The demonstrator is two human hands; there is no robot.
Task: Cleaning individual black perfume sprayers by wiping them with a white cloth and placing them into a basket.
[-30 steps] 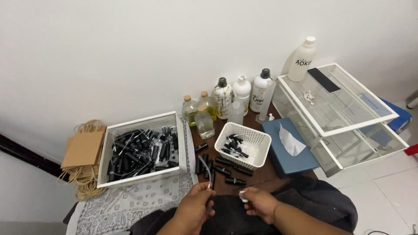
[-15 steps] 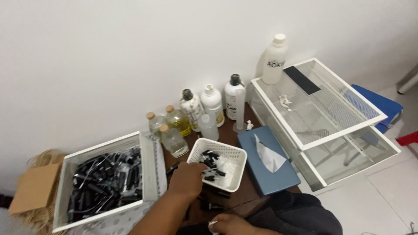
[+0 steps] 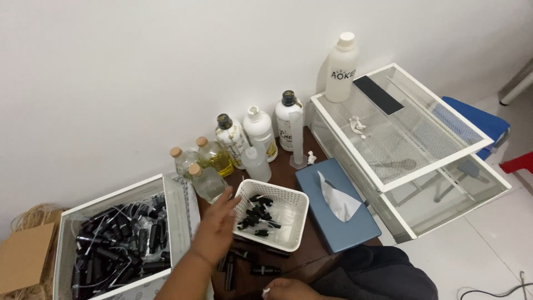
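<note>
My left hand (image 3: 215, 226) reaches out flat over the brown table (image 3: 311, 256), fingers apart and empty. Its fingertips are at the left rim of a small white basket (image 3: 293, 229), which holds several black spray caps (image 3: 256, 214) with thin tubes. My right hand (image 3: 286, 289) is at the bottom edge, curled, with a small white piece (image 3: 265, 290) at its fingers; most of the hand is cut off. Loose black pieces (image 3: 261, 270) lie on the table between the two hands.
A white box (image 3: 173, 208) of black vials stands at the left, a cardboard bag (image 3: 23, 264) beside it. Several bottles (image 3: 244, 141) line the wall. A blue tissue box (image 3: 333, 219), a white mesh rack (image 3: 411, 139) and a tall white bottle (image 3: 340, 68) are to the right.
My left hand went from my lap up to the white basket and now hovers at its left rim. My right hand stayed low. The view shifted right and closer.
</note>
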